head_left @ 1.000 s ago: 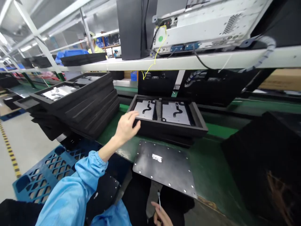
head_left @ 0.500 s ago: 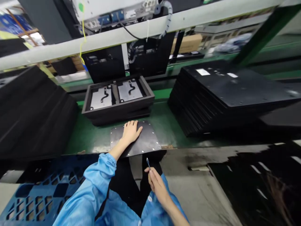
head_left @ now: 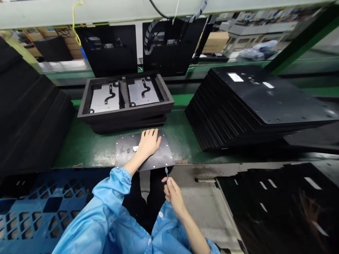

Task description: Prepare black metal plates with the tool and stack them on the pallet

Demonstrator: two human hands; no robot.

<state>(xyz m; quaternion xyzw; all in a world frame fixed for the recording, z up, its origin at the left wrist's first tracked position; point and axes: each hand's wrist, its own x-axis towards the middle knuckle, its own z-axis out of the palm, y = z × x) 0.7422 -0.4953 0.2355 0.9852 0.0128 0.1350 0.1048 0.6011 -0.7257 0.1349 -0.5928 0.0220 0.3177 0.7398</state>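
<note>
My left hand (head_left: 149, 143) lies flat on a dark panel (head_left: 124, 157), fingers stretched out and thumb apart. The panel has several small bright fasteners or holes round its rim and a small pale label, and rests at the bench's front edge. In my right hand (head_left: 173, 194), closed in a pinch, is a small metal spatula (head_left: 166, 171) with a flat leaf-shaped tip. Its tip points up, close to the panel's front right corner; whether it touches cannot be made out.
Behind the panel stands a dark foam tray (head_left: 127, 112) holding silver plates with black ribbon cables. To the right rises a stack of black panels (head_left: 265, 95); foam pieces (head_left: 26, 116) are piled at left. A blue plastic pallet (head_left: 31, 215) lies below left, more dark panels (head_left: 265, 208) below right.
My view has tilted down and shifted a little right. The spatula in my right hand has come closer to the panel's front right corner. My left hand stays flat on the panel.
</note>
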